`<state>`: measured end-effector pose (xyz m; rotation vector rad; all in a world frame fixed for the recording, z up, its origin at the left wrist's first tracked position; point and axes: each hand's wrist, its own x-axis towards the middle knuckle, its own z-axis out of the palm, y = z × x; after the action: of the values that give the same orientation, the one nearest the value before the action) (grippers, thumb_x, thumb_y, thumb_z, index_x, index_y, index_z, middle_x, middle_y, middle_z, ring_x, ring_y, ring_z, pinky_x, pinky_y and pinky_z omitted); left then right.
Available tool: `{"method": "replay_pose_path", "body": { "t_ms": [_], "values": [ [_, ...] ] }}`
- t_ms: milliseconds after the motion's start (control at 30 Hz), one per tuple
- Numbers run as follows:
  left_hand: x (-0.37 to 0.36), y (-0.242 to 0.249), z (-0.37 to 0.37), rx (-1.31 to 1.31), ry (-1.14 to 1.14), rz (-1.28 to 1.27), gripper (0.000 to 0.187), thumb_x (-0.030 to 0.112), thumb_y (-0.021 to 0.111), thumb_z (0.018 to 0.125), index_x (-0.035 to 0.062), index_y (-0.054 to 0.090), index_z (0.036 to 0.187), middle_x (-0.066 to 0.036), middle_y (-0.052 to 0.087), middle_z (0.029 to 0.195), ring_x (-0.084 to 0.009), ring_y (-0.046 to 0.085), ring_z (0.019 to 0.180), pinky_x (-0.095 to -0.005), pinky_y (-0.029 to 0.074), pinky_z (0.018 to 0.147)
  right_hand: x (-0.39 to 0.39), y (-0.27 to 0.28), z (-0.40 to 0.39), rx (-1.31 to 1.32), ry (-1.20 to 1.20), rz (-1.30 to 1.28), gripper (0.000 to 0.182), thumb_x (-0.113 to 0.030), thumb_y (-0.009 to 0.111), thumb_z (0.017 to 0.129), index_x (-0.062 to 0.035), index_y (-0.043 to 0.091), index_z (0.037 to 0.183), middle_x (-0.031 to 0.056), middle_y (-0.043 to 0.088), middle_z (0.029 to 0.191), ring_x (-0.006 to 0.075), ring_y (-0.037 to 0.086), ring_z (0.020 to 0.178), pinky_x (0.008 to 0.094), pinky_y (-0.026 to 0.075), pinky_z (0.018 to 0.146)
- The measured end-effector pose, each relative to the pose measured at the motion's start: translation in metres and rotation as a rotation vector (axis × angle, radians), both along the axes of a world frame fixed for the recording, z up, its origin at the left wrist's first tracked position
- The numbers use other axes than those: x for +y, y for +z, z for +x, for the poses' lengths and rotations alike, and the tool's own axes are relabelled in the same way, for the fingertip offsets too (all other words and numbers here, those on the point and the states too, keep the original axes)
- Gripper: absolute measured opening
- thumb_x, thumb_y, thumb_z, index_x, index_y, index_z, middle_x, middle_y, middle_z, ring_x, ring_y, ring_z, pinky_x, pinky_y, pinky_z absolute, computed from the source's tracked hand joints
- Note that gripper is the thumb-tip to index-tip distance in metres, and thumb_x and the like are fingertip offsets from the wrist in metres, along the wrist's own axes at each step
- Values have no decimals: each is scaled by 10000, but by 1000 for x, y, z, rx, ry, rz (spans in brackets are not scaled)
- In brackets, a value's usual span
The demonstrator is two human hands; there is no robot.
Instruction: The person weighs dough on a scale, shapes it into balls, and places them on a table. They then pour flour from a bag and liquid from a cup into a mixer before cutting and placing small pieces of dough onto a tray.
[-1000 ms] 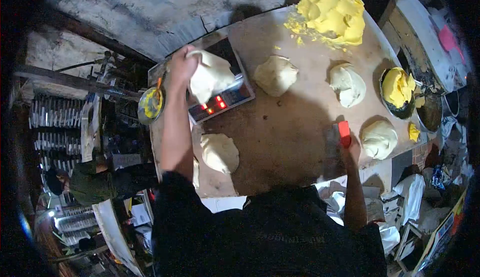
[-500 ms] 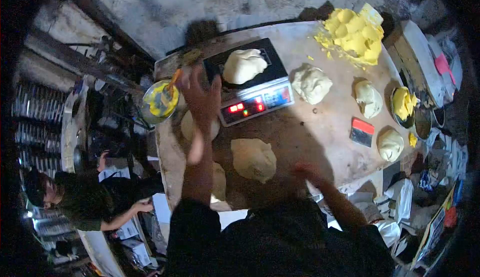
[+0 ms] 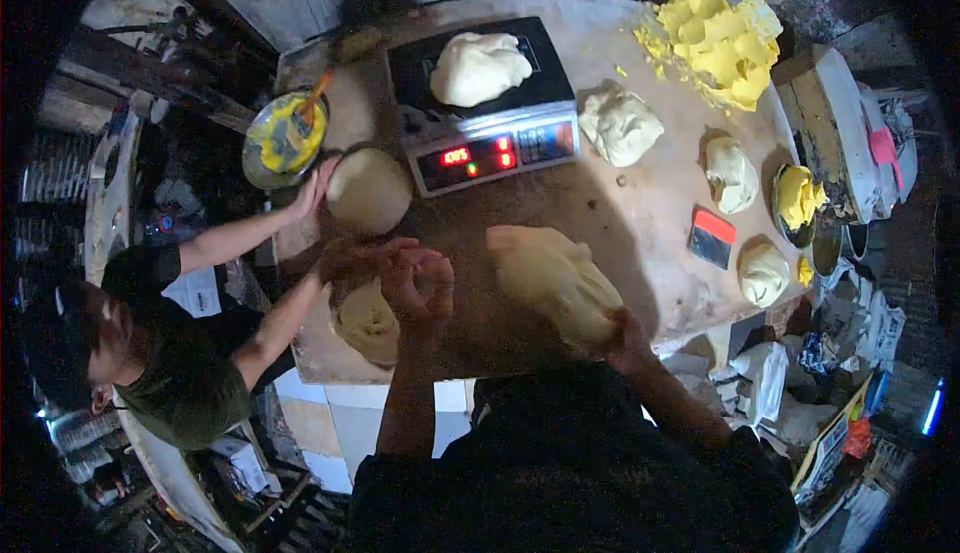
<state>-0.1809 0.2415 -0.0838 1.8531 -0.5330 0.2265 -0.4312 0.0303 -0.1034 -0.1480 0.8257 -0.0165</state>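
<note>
My right hand (image 3: pixel 628 341) grips the lower right edge of a stretched piece of dough (image 3: pixel 555 278), whose far end lies on the table. My left hand (image 3: pixel 418 293) is raised to the left of that dough, its fingers loosely curled with a gap between them and nothing visible inside. Close beside it lies another dough piece (image 3: pixel 367 321), partly hidden by arms. A rounded dough ball (image 3: pixel 480 68) rests on the black platform of a digital scale (image 3: pixel 490 158) with lit red digits.
A co-worker's hand (image 3: pixel 318 188) touches a round dough (image 3: pixel 370 191); the other reaches beside my left hand. A bowl of yellow spread (image 3: pixel 285 140) stands left. More dough (image 3: pixel 622 125), a red-edged scraper (image 3: pixel 712 238) and a yellow mound (image 3: pixel 715 48) lie right.
My left hand has come back from beside the scale toward me. My right hand has taken hold of the front dough, now stretched. The co-worker has reached both arms over the table.
</note>
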Motion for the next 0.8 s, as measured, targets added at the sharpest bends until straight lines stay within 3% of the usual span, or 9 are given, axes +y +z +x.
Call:
{"method": "replay_pose_path", "body": {
  "t_ms": [167,233,300,400,467,533,600,667,800],
  "values": [
    [-17,7,-35,-174,-44,270,176,251,692,822,96,611,846,-109,550,957,-240,541,907,-374,455,776,-20,-62,-89,251,120,-211,386,-283,453,963,0,484,1223,165,579,1142,329,568,1080,481,469,965],
    [-30,8,-62,484,24,-188,168,220,675,826,82,609,895,-104,573,1006,-234,556,920,-384,466,809,-47,-10,-34,207,98,-42,332,-322,489,948,-67,543,1154,117,587,1077,307,561,1054,475,439,978],
    [-47,-2,-92,639,99,-366,157,217,669,825,84,603,876,-106,580,994,-246,566,866,-388,470,805,-54,-11,14,-207,-62,-50,333,-351,529,921,-76,575,1105,112,597,1041,297,561,1055,489,419,984],
    [-79,-51,-139,169,-25,-77,173,250,678,810,94,603,821,-144,569,975,-293,573,806,-407,464,795,-68,-106,114,-409,-73,-507,356,-343,587,869,-18,618,1011,149,626,976,306,588,1030,509,413,990],
    [-100,-82,-164,-110,-374,276,224,271,688,793,78,622,886,-197,568,1079,-325,581,929,-448,460,851,-105,-75,143,-448,-59,-93,381,-332,576,897,1,620,1076,154,635,993,289,601,1012,466,458,951],
    [-141,-63,-166,-207,-520,491,400,331,723,755,51,610,1017,-237,550,1179,-359,548,1086,-490,436,923,-140,13,146,-329,120,-308,377,-289,559,925,20,610,1136,161,639,1033,264,607,999,417,492,909],
    [-193,-62,-119,-302,-413,686,690,444,777,676,32,553,1182,-249,518,1262,-391,488,1211,-522,400,987,-179,22,108,-376,176,-978,336,-207,561,938,32,604,1170,154,642,1100,222,596,1040,367,490,923],
    [-224,-89,-70,-309,-357,880,847,537,793,622,43,520,1254,-239,528,1271,-392,494,1207,-519,397,999,-203,-24,70,-187,179,-1118,378,-180,585,931,33,557,1242,142,614,1186,193,577,1090,342,475,943],
    [-260,-60,-23,256,-438,1039,914,656,757,602,83,529,1277,-203,622,1169,-335,613,1073,-468,445,965,-162,-112,34,-234,405,-1372,543,-239,639,902,3,453,1351,126,576,1227,223,562,1124,367,457,963]
  ]
}}
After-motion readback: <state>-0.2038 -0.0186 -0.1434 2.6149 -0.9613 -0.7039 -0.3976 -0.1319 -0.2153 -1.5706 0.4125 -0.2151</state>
